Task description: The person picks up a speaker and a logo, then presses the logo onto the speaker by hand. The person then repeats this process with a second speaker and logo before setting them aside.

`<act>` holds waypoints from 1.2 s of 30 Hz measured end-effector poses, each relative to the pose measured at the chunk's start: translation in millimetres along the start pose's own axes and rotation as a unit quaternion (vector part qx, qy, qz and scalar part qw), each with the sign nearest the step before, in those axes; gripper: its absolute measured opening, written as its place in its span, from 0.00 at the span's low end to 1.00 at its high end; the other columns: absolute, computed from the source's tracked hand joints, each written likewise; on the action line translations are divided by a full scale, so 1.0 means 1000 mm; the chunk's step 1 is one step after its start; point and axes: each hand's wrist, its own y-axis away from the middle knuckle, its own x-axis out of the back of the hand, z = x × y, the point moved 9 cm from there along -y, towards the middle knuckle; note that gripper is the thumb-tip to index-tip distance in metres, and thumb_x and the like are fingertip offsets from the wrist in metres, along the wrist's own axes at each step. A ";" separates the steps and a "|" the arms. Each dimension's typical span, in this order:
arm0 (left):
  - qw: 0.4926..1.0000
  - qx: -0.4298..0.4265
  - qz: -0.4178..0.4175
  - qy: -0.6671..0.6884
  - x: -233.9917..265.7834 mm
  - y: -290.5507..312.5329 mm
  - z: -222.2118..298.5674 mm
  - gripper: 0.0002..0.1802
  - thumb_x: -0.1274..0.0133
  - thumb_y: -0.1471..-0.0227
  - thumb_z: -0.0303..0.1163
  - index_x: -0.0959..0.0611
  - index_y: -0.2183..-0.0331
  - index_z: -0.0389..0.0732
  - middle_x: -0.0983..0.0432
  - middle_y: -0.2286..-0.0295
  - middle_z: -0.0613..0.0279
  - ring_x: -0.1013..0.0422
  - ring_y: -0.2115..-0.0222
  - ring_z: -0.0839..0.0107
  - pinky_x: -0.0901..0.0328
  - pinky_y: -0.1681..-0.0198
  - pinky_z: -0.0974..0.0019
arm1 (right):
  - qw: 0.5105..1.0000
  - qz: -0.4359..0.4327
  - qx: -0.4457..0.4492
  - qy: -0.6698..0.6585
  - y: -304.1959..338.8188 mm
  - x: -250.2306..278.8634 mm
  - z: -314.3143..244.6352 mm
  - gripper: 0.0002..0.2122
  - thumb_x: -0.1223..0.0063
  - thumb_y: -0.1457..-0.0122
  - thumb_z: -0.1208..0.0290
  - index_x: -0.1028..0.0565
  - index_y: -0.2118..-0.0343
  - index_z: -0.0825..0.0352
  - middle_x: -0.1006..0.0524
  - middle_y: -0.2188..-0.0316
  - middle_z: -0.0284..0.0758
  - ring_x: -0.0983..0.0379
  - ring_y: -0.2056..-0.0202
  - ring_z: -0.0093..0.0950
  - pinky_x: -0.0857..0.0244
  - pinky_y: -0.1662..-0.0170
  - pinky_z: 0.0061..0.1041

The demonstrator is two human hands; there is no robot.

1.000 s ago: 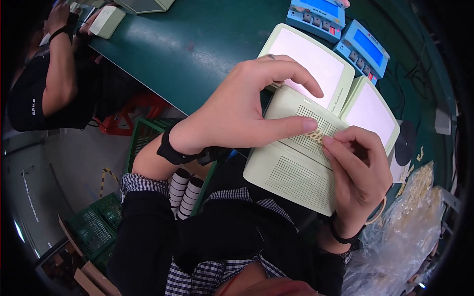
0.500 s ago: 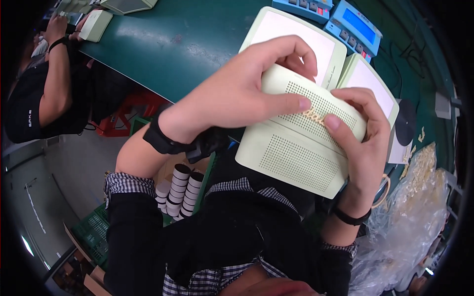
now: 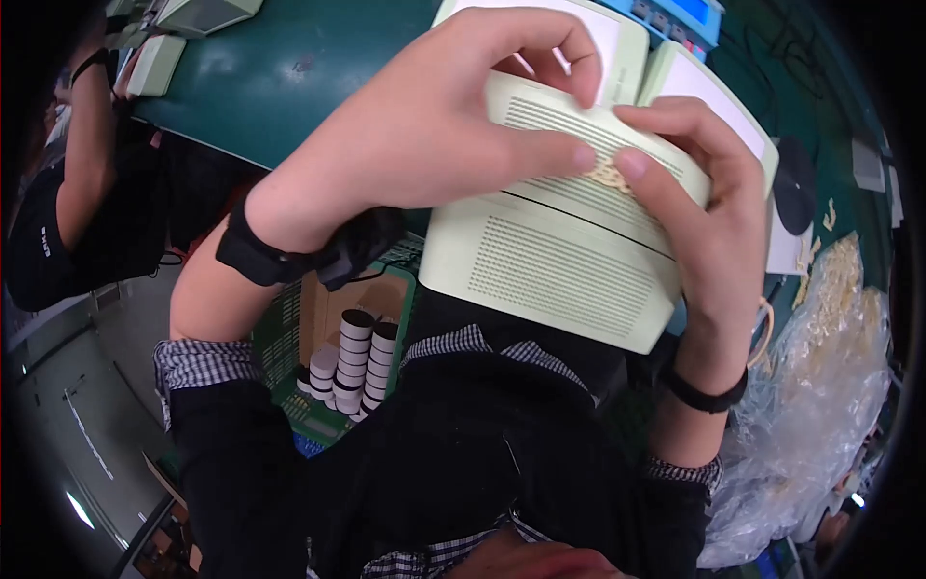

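"Since I'm watching from far off, how would that housing (image 3: 564,268) handle?"

"Stiff and light, I'd guess, maybe slick; hold it by the ends. Cream lettering (image 3: 610,177) looks brittle."

"Grip?"

"Left hand (image 3: 449,111), right hand (image 3: 712,193): thumbs pressed on the lettering, fingers bent by the upper edge; can't tell if they clamp. It's just beyond the black top (image 3: 434,425): pale green, two perforated panels, dark seam."

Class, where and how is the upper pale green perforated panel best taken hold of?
Probably by the right end of the panel, coming from the right: that end is rounded and narrow enough for the right hand to straddle, thumb on the face, away from the cream lettering.
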 end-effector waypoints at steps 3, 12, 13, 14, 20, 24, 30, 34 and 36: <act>1.000 -0.003 0.001 0.020 -0.003 0.005 -0.006 0.17 0.37 0.53 0.31 0.24 0.62 0.40 0.26 0.66 0.68 0.30 0.61 0.78 0.36 0.57 0.75 | 0.999 0.015 0.035 0.018 0.001 0.001 0.010 0.12 0.38 0.47 0.74 0.22 0.60 0.71 0.24 0.63 0.31 0.29 0.60 0.20 0.38 0.53 0.17; 0.989 0.133 -0.032 0.060 -0.005 0.005 -0.015 0.22 0.35 0.54 0.37 0.19 0.58 0.37 0.22 0.63 0.60 0.28 0.60 0.75 0.34 0.55 0.71 | 0.999 -0.024 0.025 -0.001 -0.004 -0.002 0.003 0.16 0.35 0.49 0.69 0.23 0.58 0.70 0.21 0.62 0.38 0.25 0.61 0.22 0.33 0.57 0.18; 0.988 0.137 -0.028 0.059 -0.005 0.006 -0.016 0.22 0.35 0.54 0.37 0.19 0.58 0.37 0.22 0.63 0.60 0.28 0.60 0.75 0.34 0.55 0.71 | 0.999 -0.028 0.025 -0.003 -0.005 -0.004 0.003 0.16 0.35 0.49 0.69 0.23 0.58 0.70 0.21 0.62 0.38 0.25 0.61 0.22 0.33 0.57 0.18; 0.990 0.130 -0.027 0.054 -0.006 0.006 -0.017 0.22 0.35 0.53 0.38 0.19 0.58 0.37 0.22 0.63 0.59 0.27 0.61 0.74 0.34 0.56 0.71 | 0.999 -0.031 0.005 -0.022 -0.007 -0.004 0.009 0.16 0.35 0.49 0.69 0.23 0.58 0.70 0.21 0.63 0.38 0.25 0.61 0.22 0.33 0.57 0.18; 0.987 0.136 -0.023 0.077 0.001 -0.003 -0.030 0.23 0.36 0.52 0.39 0.18 0.55 0.38 0.21 0.62 0.57 0.26 0.62 0.73 0.32 0.56 0.71 | 0.992 -0.051 -0.059 -0.095 -0.013 -0.001 0.023 0.16 0.36 0.49 0.70 0.23 0.58 0.69 0.22 0.64 0.38 0.24 0.63 0.24 0.31 0.60 0.19; 0.972 0.147 -0.038 0.177 -0.008 0.015 -0.034 0.26 0.35 0.53 0.39 0.19 0.53 0.37 0.21 0.60 0.57 0.26 0.59 0.72 0.33 0.54 0.70 | 0.995 -0.060 -0.054 -0.056 -0.009 -0.006 0.002 0.15 0.37 0.50 0.71 0.22 0.58 0.68 0.22 0.64 0.37 0.24 0.63 0.24 0.31 0.60 0.20; 0.977 0.159 -0.010 0.143 -0.004 0.017 -0.022 0.22 0.40 0.48 0.33 0.21 0.53 0.33 0.21 0.61 0.56 0.25 0.60 0.73 0.32 0.54 0.70 | 0.989 -0.050 -0.104 -0.087 -0.012 -0.011 0.014 0.15 0.37 0.50 0.72 0.22 0.59 0.69 0.22 0.65 0.37 0.24 0.63 0.25 0.31 0.59 0.21; 0.976 0.203 -0.001 0.084 -0.001 0.010 -0.029 0.22 0.38 0.51 0.36 0.18 0.56 0.33 0.21 0.64 0.55 0.25 0.62 0.73 0.32 0.56 0.72 | 0.988 -0.048 -0.135 -0.064 -0.012 -0.010 0.017 0.14 0.37 0.50 0.73 0.22 0.59 0.69 0.22 0.65 0.38 0.24 0.62 0.24 0.31 0.59 0.22; 0.972 0.228 -0.007 0.061 -0.005 0.009 -0.032 0.22 0.36 0.52 0.38 0.17 0.57 0.33 0.21 0.64 0.55 0.25 0.63 0.73 0.32 0.57 0.72 | 0.987 -0.048 -0.129 -0.086 -0.009 -0.010 0.018 0.14 0.37 0.49 0.73 0.23 0.59 0.70 0.22 0.64 0.38 0.24 0.62 0.24 0.31 0.59 0.21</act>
